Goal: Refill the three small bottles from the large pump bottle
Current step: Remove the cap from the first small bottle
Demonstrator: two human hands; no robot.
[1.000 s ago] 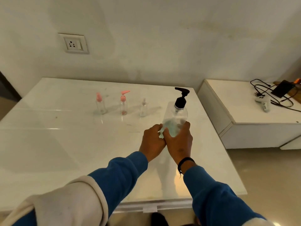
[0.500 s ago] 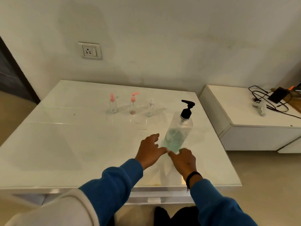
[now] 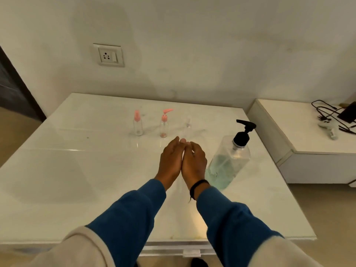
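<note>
Early step, no filling begun yet. Left hand [image 3: 170,158] and right hand [image 3: 193,161] side by side over the middle of the desk [image 3: 77,180], edges touching, both reaching toward the far row of small bottles. Grip of each hand loose and spread, fingers nearly straight, holding nothing.

Large pump bottle [image 3: 228,162] just right of the right hand, near the right edge of the desk, free of both hands. Black pump on top. Pale green liquid inside, filling about the lower half, the rest clear. Looks tilted in this wide view; hard to say if truly leaning.

Three small bottles in a row toward the far edge of the desk, well apart from the big one. Left small bottle [image 3: 137,124]: pink spray top, clear, looks empty. Middle small bottle [image 3: 164,125]: pink pump top, a little pink at the very bottom, else empty. Right small bottle [image 3: 188,125]: clear and faint, just past the fingertips, too pale to tell what is inside.

Likely next: pick up one small bottle, probably the nearest, the faint one, and twist off its top. Needs one hand to hold the body still, the other to turn the cap. Small and light, so easy to knock over.
</note>
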